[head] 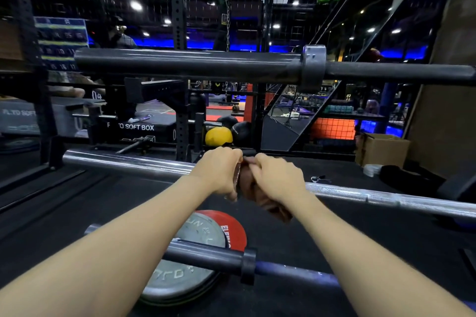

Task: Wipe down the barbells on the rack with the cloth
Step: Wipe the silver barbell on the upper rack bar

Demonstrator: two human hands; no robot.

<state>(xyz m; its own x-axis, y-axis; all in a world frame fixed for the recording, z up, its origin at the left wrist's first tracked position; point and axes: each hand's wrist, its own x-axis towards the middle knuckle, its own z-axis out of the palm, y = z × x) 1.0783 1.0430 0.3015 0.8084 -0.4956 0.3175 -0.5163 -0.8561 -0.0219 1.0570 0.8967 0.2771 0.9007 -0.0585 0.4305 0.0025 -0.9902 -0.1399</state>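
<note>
On rack, three barbells, one cloth

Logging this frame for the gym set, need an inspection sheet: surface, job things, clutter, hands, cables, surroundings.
Surface: black rubber gym floor, dark, matte.
Job's things: chrome steel barbell at mid height, brown cloth wrapped round it; black barbell with collar above; dark barbell with blue shaft below.
Clutter: red and grey weight plates stacked flat on the floor; spring clip; open cardboard box; yellow medicine ball.
Grippers: left hand grips the chrome bar beside the cloth; right hand grips the cloth on the bar.
Cables: nothing seen; one hanging chain.
Surroundings: black perforated rack uprights, plyo soft box, blue lighting, a person far behind.
</note>
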